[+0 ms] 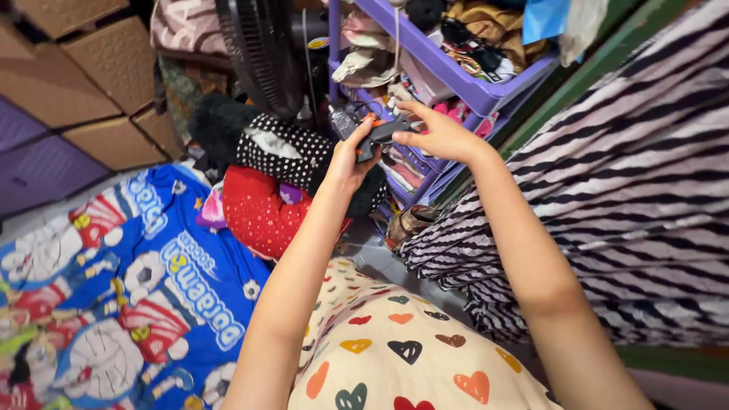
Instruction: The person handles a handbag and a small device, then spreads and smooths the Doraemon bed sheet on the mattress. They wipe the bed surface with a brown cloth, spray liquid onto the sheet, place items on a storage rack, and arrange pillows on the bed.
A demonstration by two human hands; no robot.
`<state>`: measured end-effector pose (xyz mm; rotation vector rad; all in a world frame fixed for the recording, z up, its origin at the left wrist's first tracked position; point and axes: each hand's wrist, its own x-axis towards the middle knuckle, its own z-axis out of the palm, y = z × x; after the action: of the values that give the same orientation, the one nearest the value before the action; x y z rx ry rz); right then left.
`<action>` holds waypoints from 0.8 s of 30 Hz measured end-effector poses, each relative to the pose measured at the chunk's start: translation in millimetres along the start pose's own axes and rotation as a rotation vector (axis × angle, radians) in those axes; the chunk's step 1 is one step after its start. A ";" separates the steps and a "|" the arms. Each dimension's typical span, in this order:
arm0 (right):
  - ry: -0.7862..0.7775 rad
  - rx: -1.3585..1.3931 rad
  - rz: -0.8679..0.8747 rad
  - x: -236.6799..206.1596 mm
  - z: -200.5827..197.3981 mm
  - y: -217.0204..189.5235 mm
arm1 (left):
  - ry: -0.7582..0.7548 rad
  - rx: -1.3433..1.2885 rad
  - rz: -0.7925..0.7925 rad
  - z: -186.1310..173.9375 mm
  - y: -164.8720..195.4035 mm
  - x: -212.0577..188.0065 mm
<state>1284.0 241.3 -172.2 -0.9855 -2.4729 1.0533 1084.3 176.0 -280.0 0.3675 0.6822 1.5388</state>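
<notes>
Two hands share one small dark device (377, 134) in front of purple rack (456, 76): left hand (345, 161) fingers wrapped round its lower end, right hand (440, 133) pinching top. Risk: grip slips, device drops among clutter below.

Purple plastic shelf rack (486, 91) stuffed with clothes | black fan (262, 53) beside it | brown and purple padded wall tiles (83, 83) at left | blue cartoon bedsheet (129, 288) | black-and-white striped fabric (623, 175) at right | heart-print pillow (410, 357) in front
</notes>
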 end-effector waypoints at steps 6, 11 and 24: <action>-0.037 0.676 0.040 13.3 26.1 2.4 | -0.083 -0.058 0.144 8.0 9.3 5.1; -0.013 0.873 -0.028 34.8 31.1 -1.1 | -0.156 -0.122 0.261 25.6 31.6 7.4; 0.286 1.195 -0.112 87.2 -10.6 -18.1 | -0.156 -0.083 0.349 87.5 81.5 78.5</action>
<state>1216.8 297.5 -152.7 -0.5077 -1.2251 1.7982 1065.9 272.5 -176.0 0.5592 0.4459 1.8394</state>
